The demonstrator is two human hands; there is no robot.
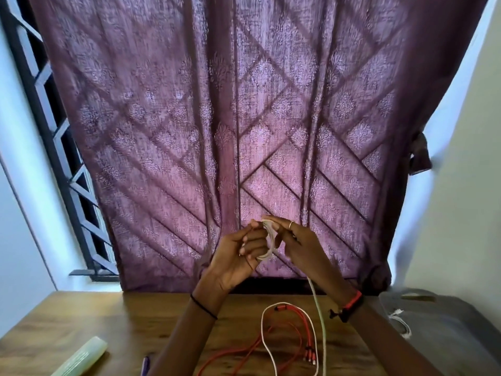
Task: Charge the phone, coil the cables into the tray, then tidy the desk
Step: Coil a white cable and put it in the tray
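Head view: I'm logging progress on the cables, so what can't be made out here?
White cable: loop count, blurred and covered by the left hand and right hand.
Red cable: where it runs on, cut off by the bottom edge.
Phone and tray: outside the head view.
Purple stick: what it is, cut off by the bottom edge.

Head-worn wide view, facing curtain [244,131], desk [81,321] below
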